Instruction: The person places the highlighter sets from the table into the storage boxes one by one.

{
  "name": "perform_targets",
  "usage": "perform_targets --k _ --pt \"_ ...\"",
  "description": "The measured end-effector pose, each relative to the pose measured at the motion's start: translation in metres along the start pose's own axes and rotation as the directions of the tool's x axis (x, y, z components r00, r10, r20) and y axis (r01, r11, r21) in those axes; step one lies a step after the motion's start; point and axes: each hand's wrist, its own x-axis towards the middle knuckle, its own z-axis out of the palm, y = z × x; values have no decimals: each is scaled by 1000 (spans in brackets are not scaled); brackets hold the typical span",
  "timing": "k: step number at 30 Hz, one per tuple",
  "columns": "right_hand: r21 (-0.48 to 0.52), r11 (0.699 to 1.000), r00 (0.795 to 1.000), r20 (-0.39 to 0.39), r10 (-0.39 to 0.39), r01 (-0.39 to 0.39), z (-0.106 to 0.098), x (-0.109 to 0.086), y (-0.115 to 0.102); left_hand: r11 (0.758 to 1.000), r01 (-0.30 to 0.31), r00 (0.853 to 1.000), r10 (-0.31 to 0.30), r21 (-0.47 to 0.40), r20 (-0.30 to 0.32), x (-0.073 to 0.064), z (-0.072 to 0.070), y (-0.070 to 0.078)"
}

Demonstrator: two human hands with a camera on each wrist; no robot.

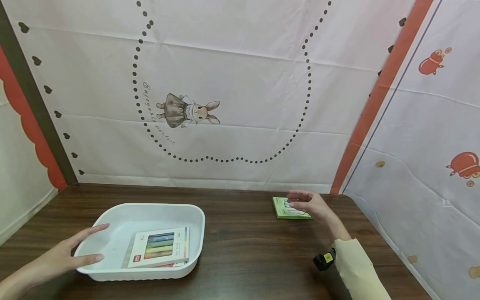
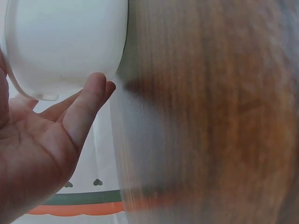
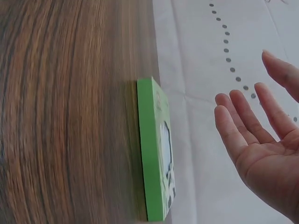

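At the left, a white plastic basin (image 1: 198, 233) stands on the wooden table. My left hand (image 1: 69, 254) grips its left end, with thumb and a finger reaching over the rim in the head view. Other fingers lie against the outside wall of the basin (image 2: 70, 42) in the left wrist view. Inside lies a flat white box of coloured pens (image 1: 159, 246), with another flat pack partly hidden beneath. My right hand (image 1: 309, 204) hovers over a green flat box (image 1: 283, 211), fingers apart and holding nothing. The right wrist view shows a gap between that hand (image 3: 266, 149) and the green box (image 3: 150, 154).
The dark brown wooden table (image 1: 243, 250) reaches back to a white printed cloth (image 1: 240, 83) hung as a wall. More printed cloth (image 1: 423, 187) closes the right side. A black device (image 1: 324, 260) with a yellow label is strapped at the right wrist.
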Motion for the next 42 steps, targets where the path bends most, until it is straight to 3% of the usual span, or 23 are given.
perform_targets --k 6,16,21,25,42 --pt "-40 999 1000 5 -19 19 -10 -2 5 1000 8 1000 -8 0 -2 0 1 1" --pt "-96 995 998 -70 -1 -6 -26 -3 12 1000 3 1000 -3 -23 8 -1 0 2" --pt "-140 990 994 -113 8 -24 -33 -2 17 999 31 999 -31 -14 24 -1 -1 2" --pt "-152 988 994 -112 3 -20 -38 0 21 999 32 999 -32 -13 26 -1 -1 3" --pt "-165 983 991 -121 65 -84 -54 4 43 1000 -19 1000 19 -8 -12 -2 2 6"
